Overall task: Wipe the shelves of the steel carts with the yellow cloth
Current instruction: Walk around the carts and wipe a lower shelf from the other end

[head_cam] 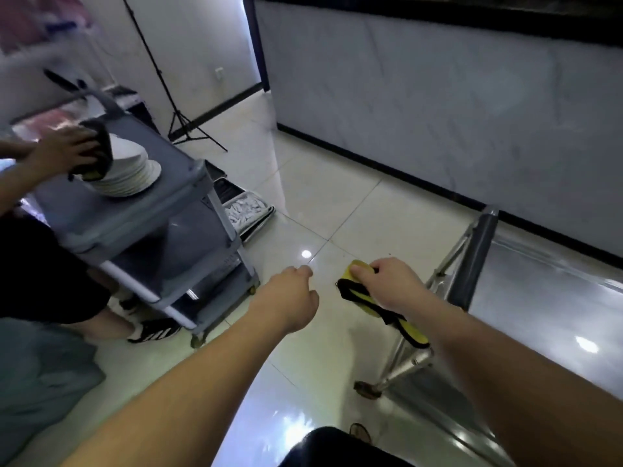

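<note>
Right hand (pixel 387 284) grips the yellow cloth (pixel 381 308), fingers curled over it, thumb end at the cloth's far tip; the cloth is yellow with black trim and bunched into a strip whose long axis runs from 10 o'clock down to 4 o'clock under the palm and wrist. It hangs in the air, not on any surface yet. Left hand (pixel 293 294) is curled into a loose fist and holds nothing, just beside the right hand at its 9 o'clock. The steel cart (pixel 539 298) sits at 3 o'clock of the right hand, its top shelf a shiny flat sheet running off the right edge, dark handle bar (pixel 478 264) at its near end just beyond the knuckles. So the cloth hand is clearly the nearer one to that shelf; the next move looks like a short sweep to 3 o'clock and down onto the sheet, clearing the handle bar. Wiping on this cart looks not yet started. Counts: one steel cart in view, one yellow cloth, two hands of the wearer. Also one gray plastic cart (pixel 141 210) at 10 o'clock with one stack of white plates (pixel 131 170) on top, where a second person's hand (pixel 64 150) presses a dark cloth onto the plates. One tripod (pixel 188 126) stands behind it. One tray (pixel 247 208) lies on the floor past the gray cart.
</note>
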Tool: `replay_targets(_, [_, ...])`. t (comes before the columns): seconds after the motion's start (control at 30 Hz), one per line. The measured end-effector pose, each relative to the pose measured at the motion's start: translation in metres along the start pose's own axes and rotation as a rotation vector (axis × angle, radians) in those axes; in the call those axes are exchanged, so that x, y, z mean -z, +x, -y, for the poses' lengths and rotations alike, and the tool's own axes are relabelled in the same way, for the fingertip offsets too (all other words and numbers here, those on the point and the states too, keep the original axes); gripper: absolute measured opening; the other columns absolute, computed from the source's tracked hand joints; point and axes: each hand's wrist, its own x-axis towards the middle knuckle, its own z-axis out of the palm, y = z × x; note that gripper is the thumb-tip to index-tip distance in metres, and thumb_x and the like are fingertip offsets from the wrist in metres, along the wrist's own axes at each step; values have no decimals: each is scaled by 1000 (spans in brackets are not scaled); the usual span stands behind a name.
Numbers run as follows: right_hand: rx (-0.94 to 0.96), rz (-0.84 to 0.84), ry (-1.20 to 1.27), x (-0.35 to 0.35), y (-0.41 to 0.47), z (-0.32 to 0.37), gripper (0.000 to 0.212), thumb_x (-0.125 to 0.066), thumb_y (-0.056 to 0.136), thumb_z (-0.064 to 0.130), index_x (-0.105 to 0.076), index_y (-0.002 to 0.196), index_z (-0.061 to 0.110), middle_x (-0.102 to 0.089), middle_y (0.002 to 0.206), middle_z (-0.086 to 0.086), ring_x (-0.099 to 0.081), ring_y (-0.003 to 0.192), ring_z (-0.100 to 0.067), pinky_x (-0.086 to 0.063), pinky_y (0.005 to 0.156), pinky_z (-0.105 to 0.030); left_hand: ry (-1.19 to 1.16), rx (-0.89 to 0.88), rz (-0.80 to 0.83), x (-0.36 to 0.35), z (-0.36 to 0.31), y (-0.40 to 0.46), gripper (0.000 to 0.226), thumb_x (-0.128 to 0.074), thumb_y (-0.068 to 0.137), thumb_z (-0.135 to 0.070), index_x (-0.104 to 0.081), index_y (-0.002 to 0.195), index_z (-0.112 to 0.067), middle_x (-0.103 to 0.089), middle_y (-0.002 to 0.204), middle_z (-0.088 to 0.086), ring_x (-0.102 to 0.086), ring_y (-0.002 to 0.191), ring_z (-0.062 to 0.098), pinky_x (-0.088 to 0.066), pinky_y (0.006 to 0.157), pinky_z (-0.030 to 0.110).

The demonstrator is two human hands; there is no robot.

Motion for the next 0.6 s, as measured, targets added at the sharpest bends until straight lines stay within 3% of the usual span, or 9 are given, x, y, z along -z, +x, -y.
replay_targets(0.3, [22,-39,-179,28,120,46,41,-49,101,53,-61,82,19,-63,75,0,-59,67,-15,-37,52,-31,23,94,-11,59,31,93,50,-42,104,-41,-40,150,-23,-49,148,4,-55,126,32,-52,99,50])
replay_targets(0.6, [-142,-148,-255,30,259,79,40,-46,98,55,-59,83,21,-63,76,0,-62,66,-17,-39,53,-31,75,-66,24,108,58,273,52,-42,101,-50,-44,147,-25,-49,143,0,-55,124,26,-49,101,48])
